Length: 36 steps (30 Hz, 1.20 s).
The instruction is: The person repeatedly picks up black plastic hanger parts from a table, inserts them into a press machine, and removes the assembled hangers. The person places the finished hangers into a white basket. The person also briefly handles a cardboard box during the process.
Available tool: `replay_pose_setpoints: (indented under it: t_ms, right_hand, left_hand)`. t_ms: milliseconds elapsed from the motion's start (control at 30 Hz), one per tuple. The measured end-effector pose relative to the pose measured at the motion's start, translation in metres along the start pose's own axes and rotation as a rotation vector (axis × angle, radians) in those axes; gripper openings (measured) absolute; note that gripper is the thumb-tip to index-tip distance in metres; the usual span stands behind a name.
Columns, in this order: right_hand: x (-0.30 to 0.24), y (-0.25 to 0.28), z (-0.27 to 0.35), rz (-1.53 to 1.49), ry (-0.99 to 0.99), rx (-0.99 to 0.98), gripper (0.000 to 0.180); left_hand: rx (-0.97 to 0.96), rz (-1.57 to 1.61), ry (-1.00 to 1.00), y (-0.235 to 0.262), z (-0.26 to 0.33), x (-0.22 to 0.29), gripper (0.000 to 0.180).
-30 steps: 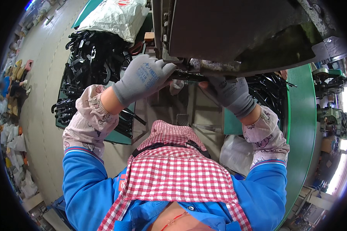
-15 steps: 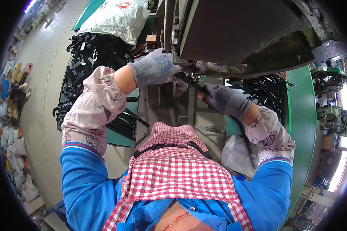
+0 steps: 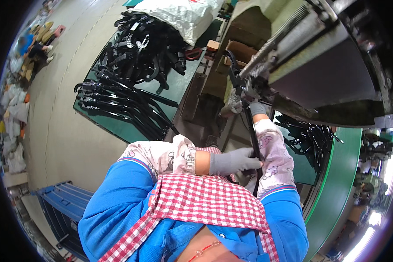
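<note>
A long black metal bar (image 3: 251, 127) with a curved upper end runs from the machine's head (image 3: 254, 85) down toward my apron. My left hand (image 3: 236, 161), in a grey glove, is closed on the bar's lower part, with the fingertips against it. Beside the machine's head, my right hand (image 3: 258, 108), also gloved in grey, reaches up close to the bar. The machine and the bar hide its fingers, so I cannot see what it holds.
At the left, a green table (image 3: 124, 126) carries a row of black bent bars (image 3: 122, 100), a heap of black parts (image 3: 144, 48) and a white sack (image 3: 183, 17). More black bars (image 3: 310, 142) lie at the right beside a green surface (image 3: 336, 174). A blue slatted stand (image 3: 67, 203) is lower left.
My left hand has come down from the machine to the bar's lower part. My right hand has moved up to the machine's head. The bar now points down toward me, and the view has turned.
</note>
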State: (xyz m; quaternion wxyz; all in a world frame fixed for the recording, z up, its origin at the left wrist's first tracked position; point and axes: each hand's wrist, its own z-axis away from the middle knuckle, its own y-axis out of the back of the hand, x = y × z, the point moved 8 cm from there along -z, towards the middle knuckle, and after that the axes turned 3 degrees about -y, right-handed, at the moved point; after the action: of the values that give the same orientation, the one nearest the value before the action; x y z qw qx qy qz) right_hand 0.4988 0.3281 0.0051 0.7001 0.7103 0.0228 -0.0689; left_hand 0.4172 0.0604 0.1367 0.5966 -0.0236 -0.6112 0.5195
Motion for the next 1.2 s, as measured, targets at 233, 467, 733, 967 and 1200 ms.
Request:
replay_pose_setpoints:
  t_ms: [233, 467, 733, 967, 1200]
  right_hand:
    - [0.015, -0.008, -0.004, 0.049, -0.09, -0.062, 0.042]
    - [0.009, -0.007, 0.009, 0.116, -0.132, -0.067, 0.044]
    - [-0.016, 0.029, 0.025, -0.084, 0.13, 0.021, 0.042]
    - [-0.022, 0.117, 0.1, -0.576, 0.46, 0.208, 0.021]
    - [-0.081, 0.186, 0.133, -0.75, 0.573, 0.253, 0.017]
  left_hand:
    - [-0.131, 0.083, -0.119, -0.019, 0.009, -0.005, 0.032]
    - [0.716, -0.019, -0.51, 0.157, 0.144, 0.108, 0.031]
    - [1.212, -0.164, -0.206, 0.414, 0.309, 0.042, 0.039]
    - [1.348, -1.576, -0.165, 0.346, 0.209, 0.167, 0.067]
    - [1.505, -1.54, 0.33, 0.494, 0.17, 0.193, 0.081]
